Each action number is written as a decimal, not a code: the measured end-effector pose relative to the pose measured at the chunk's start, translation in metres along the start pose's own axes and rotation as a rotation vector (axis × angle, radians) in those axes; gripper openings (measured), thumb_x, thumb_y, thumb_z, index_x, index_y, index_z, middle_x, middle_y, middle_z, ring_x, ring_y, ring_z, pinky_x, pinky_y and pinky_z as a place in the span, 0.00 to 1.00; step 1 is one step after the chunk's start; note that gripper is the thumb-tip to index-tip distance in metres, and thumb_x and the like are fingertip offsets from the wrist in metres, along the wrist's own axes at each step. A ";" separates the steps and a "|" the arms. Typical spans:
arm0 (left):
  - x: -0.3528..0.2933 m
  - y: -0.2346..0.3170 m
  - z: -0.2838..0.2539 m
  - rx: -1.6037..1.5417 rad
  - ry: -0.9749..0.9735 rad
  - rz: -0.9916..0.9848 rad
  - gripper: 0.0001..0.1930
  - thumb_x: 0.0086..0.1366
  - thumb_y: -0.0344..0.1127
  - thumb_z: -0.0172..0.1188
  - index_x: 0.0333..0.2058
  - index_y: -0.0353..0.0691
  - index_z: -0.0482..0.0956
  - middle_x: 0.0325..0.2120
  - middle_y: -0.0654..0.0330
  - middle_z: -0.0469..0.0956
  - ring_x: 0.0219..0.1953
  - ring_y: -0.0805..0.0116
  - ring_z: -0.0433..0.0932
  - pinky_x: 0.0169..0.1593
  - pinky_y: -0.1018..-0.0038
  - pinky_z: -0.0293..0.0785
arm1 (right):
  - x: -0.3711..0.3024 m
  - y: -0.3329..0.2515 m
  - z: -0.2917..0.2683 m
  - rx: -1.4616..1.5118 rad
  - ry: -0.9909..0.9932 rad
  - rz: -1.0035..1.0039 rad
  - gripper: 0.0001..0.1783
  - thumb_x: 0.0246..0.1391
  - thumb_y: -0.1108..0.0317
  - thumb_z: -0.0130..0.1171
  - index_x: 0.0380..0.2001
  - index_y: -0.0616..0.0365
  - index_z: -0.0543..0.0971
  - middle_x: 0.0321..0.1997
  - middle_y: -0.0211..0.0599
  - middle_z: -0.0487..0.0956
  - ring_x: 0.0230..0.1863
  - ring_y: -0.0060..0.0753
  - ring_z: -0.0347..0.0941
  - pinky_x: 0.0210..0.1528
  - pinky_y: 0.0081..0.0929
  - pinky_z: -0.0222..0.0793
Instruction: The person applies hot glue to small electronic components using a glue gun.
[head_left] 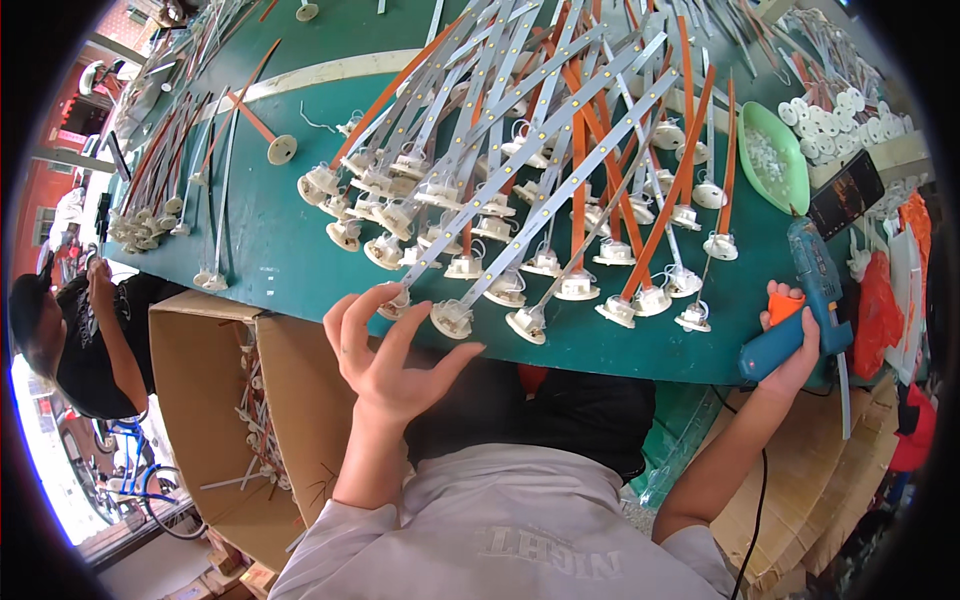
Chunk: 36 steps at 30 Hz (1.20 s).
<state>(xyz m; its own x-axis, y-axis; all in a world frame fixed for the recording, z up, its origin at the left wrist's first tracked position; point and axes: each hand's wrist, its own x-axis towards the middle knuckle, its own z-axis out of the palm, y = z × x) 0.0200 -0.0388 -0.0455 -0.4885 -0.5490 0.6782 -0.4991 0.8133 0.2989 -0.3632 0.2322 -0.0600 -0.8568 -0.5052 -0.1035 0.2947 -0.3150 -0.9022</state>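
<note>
My right hand (797, 350) is wrapped round the handle of a blue glue gun (815, 262) with an orange trigger; a pale glue stick (844, 395) sticks out of its lower end. At the table's near edge my left hand (385, 355) is open, thumb and fingers spread apart. Its fingertips reach a round white cap (393, 303) on an LED strip, perhaps touching it. Beside them is another white cap (452, 319), joined by wires to a grey LED strip (575, 185). Several more such strips, grey or orange-backed, fan out in a heap across the table.
A green bowl (800, 165) of small white pieces stands at the right, near white discs (845, 115) and a dark phone-like slab (846, 193). More strips (160, 180) lie left on the green table (270, 235). Below is a cardboard box (205, 400). Another person (95, 345) sits left.
</note>
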 end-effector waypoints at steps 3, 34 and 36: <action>0.008 -0.012 0.000 -0.107 0.045 -0.001 0.30 0.46 0.63 0.72 0.33 0.39 0.84 0.40 0.52 0.77 0.41 0.50 0.73 0.45 0.58 0.70 | -0.007 -0.012 -0.003 -0.001 0.016 0.001 0.18 0.61 0.59 0.52 0.48 0.62 0.73 0.52 0.46 0.76 0.61 0.45 0.69 0.43 0.33 0.74; -0.083 -0.352 0.075 -0.182 -0.067 -0.590 0.29 0.71 0.56 0.47 0.56 0.35 0.74 0.48 0.47 0.77 0.38 0.58 0.78 0.39 0.63 0.78 | -0.016 -0.002 0.025 0.022 -0.002 -0.005 0.12 0.56 0.62 0.61 0.40 0.56 0.77 0.46 0.41 0.80 0.54 0.45 0.76 0.42 0.38 0.78; -0.104 -0.390 0.070 -0.193 -0.111 -0.676 0.31 0.70 0.58 0.46 0.57 0.36 0.73 0.49 0.47 0.77 0.37 0.57 0.77 0.37 0.62 0.78 | -0.015 0.000 0.025 0.026 -0.009 -0.001 0.12 0.56 0.62 0.61 0.40 0.56 0.77 0.46 0.41 0.80 0.54 0.44 0.76 0.42 0.38 0.78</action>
<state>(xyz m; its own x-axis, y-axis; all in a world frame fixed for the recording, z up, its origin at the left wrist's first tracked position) 0.2152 -0.3123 -0.2798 -0.1920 -0.9534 0.2327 -0.5877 0.3016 0.7507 -0.3399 0.2192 -0.0477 -0.8530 -0.5125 -0.0989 0.3053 -0.3362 -0.8909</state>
